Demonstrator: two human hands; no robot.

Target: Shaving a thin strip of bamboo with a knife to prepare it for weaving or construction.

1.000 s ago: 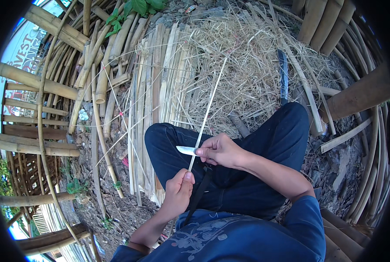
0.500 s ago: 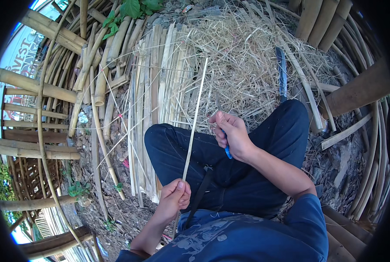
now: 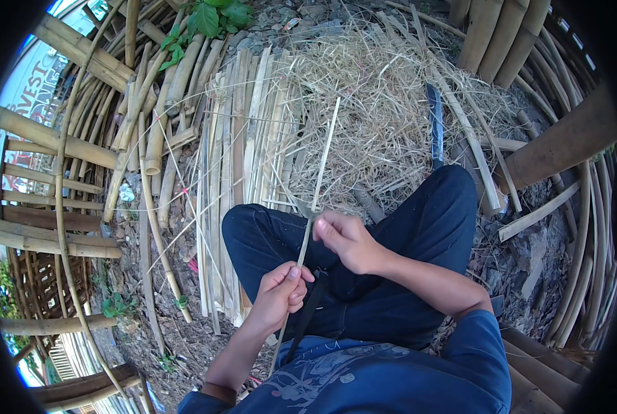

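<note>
A long, thin bamboo strip (image 3: pixel 325 155) rises from my lap toward the shavings, its lower end running back along my shirt. My left hand (image 3: pixel 281 293) is closed around it, thumb pressed along the top. Just above, my right hand (image 3: pixel 348 241) is closed on a knife whose blade (image 3: pixel 307 211) lies against the strip; its handle is hidden inside my fist now, though it showed blue earlier. Both hands are over my dark trousers (image 3: pixel 405 228), between my crossed legs.
A pile of bamboo shavings (image 3: pixel 370 103) spreads in front of me. Split bamboo slats (image 3: pixel 243 138) lie to its left. A long dark blade-like piece (image 3: pixel 435 124) lies by my right knee. Bamboo poles (image 3: pixel 60 134) stand along the left; thick ones (image 3: pixel 564 145) rise at the right.
My right hand has moved left and down, bringing the knife blade onto the strip. My left hand has shifted slightly up and right, and the strip leans a little differently.
</note>
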